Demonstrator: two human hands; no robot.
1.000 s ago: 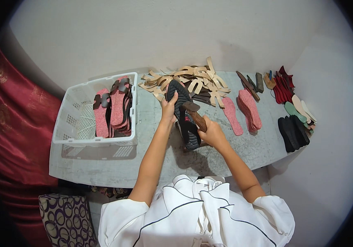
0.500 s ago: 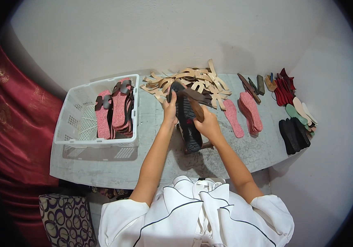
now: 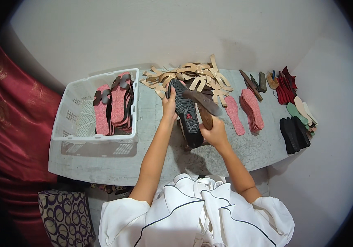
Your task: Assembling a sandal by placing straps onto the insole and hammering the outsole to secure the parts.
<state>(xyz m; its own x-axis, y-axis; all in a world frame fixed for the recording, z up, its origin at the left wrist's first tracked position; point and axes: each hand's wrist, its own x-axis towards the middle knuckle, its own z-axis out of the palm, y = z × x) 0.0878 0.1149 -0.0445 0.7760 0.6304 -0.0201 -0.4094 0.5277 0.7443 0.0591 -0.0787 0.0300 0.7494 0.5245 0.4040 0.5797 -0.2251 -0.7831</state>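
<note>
Now | left hand (image 3: 168,108) clamped on black sole (image 3: 186,114) — right hand (image 3: 215,132) around hammer (image 3: 204,103) | white basket (image 3: 92,141) — pink insoles (image 3: 118,111), brown straps (image 3: 123,82) inside

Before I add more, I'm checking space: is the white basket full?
Partly full: the white basket holds pink soles toward its right; bare lattice shows at left.

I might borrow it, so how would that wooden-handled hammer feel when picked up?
The hammer in the right hand would probably feel top-heavy: its long, dark head looks metallic, its handle wooden. It should be stiff, as the handle looks solid. Laid down, it seems unlikely to roll, since the head juts out on both sides.
</note>
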